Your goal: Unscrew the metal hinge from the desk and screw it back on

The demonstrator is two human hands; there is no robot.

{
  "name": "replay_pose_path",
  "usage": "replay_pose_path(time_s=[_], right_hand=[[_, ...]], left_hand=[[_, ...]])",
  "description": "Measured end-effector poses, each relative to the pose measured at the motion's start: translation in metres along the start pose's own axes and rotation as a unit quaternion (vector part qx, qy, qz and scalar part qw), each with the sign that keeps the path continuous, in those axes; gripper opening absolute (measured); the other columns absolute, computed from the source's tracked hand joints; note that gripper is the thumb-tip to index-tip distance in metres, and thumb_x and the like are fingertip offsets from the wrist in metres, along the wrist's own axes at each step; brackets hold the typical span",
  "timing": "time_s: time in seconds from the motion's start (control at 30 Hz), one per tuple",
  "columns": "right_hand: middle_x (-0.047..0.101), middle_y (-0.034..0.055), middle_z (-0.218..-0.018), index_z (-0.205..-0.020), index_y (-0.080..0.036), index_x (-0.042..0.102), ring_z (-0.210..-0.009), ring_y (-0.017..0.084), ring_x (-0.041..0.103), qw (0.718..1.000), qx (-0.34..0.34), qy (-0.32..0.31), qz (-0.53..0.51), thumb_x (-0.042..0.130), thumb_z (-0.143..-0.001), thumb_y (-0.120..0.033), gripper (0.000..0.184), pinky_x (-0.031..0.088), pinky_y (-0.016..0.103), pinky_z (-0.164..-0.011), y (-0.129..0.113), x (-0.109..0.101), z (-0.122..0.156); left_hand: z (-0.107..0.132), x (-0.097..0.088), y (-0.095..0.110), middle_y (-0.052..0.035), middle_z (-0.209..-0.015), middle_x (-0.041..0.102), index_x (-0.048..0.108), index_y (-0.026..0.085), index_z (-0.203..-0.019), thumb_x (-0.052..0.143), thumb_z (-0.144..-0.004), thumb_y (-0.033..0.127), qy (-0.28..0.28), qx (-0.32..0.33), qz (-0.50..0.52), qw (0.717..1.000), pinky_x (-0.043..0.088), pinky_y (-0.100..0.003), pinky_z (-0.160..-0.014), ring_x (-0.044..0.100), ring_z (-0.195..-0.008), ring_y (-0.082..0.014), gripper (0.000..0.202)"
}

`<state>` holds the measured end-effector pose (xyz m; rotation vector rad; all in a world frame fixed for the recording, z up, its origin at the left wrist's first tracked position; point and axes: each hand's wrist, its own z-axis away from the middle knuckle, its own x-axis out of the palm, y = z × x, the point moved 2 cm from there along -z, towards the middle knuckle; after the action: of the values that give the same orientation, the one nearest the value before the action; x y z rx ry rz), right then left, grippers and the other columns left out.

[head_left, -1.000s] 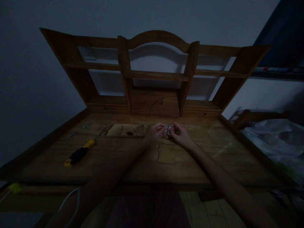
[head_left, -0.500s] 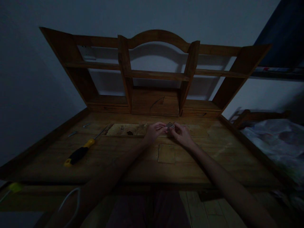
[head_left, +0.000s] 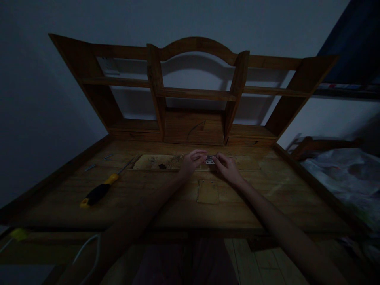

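Note:
A small metal hinge (head_left: 210, 161) with screw holes is held up between my two hands, over the middle of the wooden desk (head_left: 166, 215). My left hand (head_left: 192, 161) pinches its left end with thumb and fingers. On the opposite side my right hand (head_left: 226, 166) grips the right end. Below the hands, a square wooden piece (head_left: 208, 192) with small holes along its top edge lies on the desk. Behind the hands runs a long, worn pale strip (head_left: 166, 161) with a dark chip in it.
A yellow and black screwdriver (head_left: 99, 192) lies at left, its shaft pointing away. Two small metal pieces, one nearer (head_left: 90, 167) and one farther (head_left: 108, 156), sit beyond it. A wooden shelf unit (head_left: 196, 94) rises at the back. Plastic bags (head_left: 346, 178) are at right.
The hinge has turned in my fingers, so a light, flat leaf with holes now faces me. Both hands stay in nearly the same place.

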<state>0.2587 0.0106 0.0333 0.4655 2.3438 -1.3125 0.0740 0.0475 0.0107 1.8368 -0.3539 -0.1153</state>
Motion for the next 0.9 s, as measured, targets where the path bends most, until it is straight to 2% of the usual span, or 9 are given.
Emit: replay_pose_path(time_s=[0.13,0.37,0.67,0.9], right_hand=[[0.056,-0.0022,-0.059,-0.075,-0.023,0.055,-0.053,0.014,0.051,0.994,0.038,-0.016,-0.102,0.049,-0.101,-0.049,0.037,0.038,0.028,-0.055,-0.003,0.002,0.001],[0.058,-0.0037,-0.06,-0.081,-0.022,0.055,-0.05,0.012,0.051,0.982,0.063,-0.01,-0.176,0.054,-0.098,-0.05,0.033,0.038,0.024,-0.05,0.011,0.009,0.0],[0.059,-0.004,-0.061,-0.083,-0.02,0.058,-0.051,0.011,0.053,0.987,0.053,-0.02,-0.152,0.063,-0.093,-0.047,0.029,0.04,0.024,-0.052,0.007,0.005,-0.003],[0.063,-0.0028,-0.064,-0.086,-0.019,0.061,-0.05,0.011,0.054,0.974,0.069,-0.038,-0.213,0.064,-0.093,-0.049,0.031,0.042,0.024,-0.052,0.01,0.009,-0.003]], left_hand=[[0.001,0.001,0.001,-0.0063,-0.095,0.076,0.068,0.016,-0.109,0.082,-0.077,0.042,0.004,-0.015,0.021,1.0,0.057,-0.032,-0.083,0.071,-0.085,-0.0186,0.043],[-0.002,0.0,-0.003,-0.0071,-0.095,0.075,0.069,0.015,-0.104,0.083,-0.074,0.042,0.008,-0.004,0.02,1.0,0.058,-0.031,-0.078,0.071,-0.085,-0.0188,0.043],[-0.002,0.0,-0.003,-0.0082,-0.096,0.075,0.069,0.015,-0.1,0.083,-0.074,0.044,0.012,-0.001,0.005,1.0,0.058,-0.032,-0.078,0.071,-0.087,-0.0198,0.042],[-0.002,0.0,-0.002,-0.0059,-0.09,0.074,0.07,0.014,-0.093,0.079,-0.078,0.051,0.033,-0.007,-0.001,0.999,0.056,-0.031,-0.078,0.069,-0.08,-0.0169,0.041]])
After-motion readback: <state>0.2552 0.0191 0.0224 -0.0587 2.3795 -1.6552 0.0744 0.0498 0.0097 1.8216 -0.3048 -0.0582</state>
